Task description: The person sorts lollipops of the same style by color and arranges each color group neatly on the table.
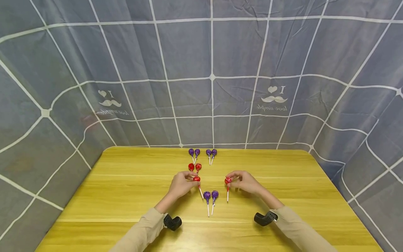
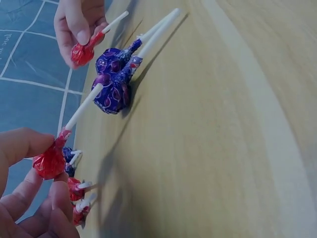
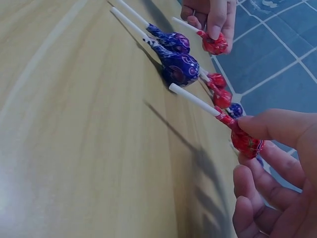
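Observation:
My left hand (image 1: 182,184) pinches a red-wrapped lollipop (image 2: 49,161) by its candy head, the white stick pointing away from the fingers. Another red lollipop (image 3: 246,141) is held by its head between the thumb and fingers of my right hand (image 1: 245,182). Between the hands and slightly nearer to me, two purple lollipops (image 1: 215,195) lie side by side with sticks toward me. Just beyond the left hand lie two red lollipops (image 1: 198,167), their sticks partly hidden by that hand.
Near the far edge of the wooden table (image 1: 126,196) lie two pairs of purple lollipops, a left pair (image 1: 191,152) and a right pair (image 1: 214,152). A grey curtain (image 1: 236,105) with white lines hangs behind the table and along both sides.

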The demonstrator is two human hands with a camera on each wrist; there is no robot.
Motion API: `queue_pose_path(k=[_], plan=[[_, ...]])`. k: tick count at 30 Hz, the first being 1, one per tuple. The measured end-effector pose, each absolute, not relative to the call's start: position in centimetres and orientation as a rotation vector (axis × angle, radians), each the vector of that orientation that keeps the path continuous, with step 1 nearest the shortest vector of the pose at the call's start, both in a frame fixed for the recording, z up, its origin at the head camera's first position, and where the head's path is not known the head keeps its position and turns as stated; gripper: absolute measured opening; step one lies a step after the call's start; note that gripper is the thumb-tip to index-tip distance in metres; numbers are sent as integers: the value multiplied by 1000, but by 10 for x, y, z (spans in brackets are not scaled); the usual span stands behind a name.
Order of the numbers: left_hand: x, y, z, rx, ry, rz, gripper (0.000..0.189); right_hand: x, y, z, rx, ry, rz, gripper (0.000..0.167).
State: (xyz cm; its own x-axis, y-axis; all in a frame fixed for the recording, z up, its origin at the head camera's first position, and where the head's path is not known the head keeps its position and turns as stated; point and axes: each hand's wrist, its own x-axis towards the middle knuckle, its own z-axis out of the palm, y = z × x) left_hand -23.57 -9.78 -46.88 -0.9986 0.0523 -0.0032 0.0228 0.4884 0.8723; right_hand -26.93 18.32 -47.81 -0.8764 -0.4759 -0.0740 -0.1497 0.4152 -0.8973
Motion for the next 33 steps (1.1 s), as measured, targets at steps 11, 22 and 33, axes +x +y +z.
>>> queue_pose_path(k=[11,22,33], plan=[[-253,-82,-458,29,2739,1546,40,-281,173,-462,-520,2448,-1421,38],[-269,-71,-458,41,2863,1420,27,-301,162,-472,-501,2485,-1403,38],[-285,-57,-460,44,2895,1407,33,-321,156,-475,-517,2477,-1444,34]])
